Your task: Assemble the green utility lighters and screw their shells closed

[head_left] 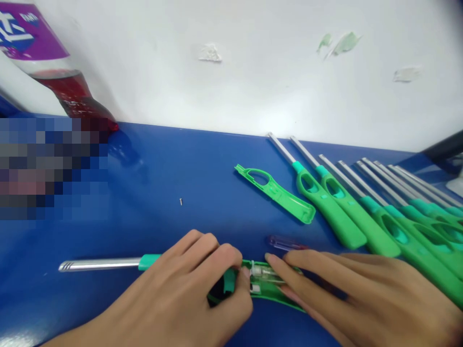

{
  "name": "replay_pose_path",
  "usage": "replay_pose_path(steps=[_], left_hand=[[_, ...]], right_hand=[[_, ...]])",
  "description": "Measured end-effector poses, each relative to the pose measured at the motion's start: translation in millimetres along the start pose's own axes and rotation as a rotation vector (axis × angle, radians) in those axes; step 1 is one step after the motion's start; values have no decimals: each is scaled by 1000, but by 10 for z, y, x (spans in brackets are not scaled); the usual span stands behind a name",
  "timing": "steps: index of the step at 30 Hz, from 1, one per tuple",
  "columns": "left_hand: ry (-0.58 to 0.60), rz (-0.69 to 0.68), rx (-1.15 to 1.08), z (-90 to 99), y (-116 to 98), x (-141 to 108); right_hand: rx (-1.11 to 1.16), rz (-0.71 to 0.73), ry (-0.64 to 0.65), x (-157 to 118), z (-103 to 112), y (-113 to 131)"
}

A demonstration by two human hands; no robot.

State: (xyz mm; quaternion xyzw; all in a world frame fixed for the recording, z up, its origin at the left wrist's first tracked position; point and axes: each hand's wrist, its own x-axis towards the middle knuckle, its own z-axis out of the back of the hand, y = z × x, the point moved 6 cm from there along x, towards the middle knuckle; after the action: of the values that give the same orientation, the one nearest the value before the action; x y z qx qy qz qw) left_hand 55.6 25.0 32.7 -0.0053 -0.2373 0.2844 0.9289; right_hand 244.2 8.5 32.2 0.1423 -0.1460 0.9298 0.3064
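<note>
An opened green lighter with a long metal tube lies on the blue table, tube pointing left. My left hand is closed around its middle, thumb and fingertips at the inner parts. My right hand has its fingers on the clear inner part at the handle end. Partly under the right hand lies a screwdriver with a clear purple handle. Beyond the hands rests a loose green half shell, its hollow side up.
Several green lighters with metal tubes lie in a row at the right. A small screw is on the table. At the back left stands a bottle of red drink. A white wall rises behind.
</note>
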Motion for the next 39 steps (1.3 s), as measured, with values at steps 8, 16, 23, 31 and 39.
replay_pose_path(steps=[8, 16, 23, 31, 39], left_hand=[[-58, 25, -12, -3, -5, -17], [-27, 33, -61, 6, 7, 16], [-28, 93, -179, 42, 26, 25], [-99, 169, -452, 113, 145, -84], [-134, 229, -309, 217, 202, -82]], right_hand=[[64, 15, -90, -65, 61, 11], [42, -68, -119, 2, 110, -10], [40, -34, -139, 12, 111, 33], [10, -54, -154, 26, 92, 16], [53, -64, -184, -82, 89, 40]])
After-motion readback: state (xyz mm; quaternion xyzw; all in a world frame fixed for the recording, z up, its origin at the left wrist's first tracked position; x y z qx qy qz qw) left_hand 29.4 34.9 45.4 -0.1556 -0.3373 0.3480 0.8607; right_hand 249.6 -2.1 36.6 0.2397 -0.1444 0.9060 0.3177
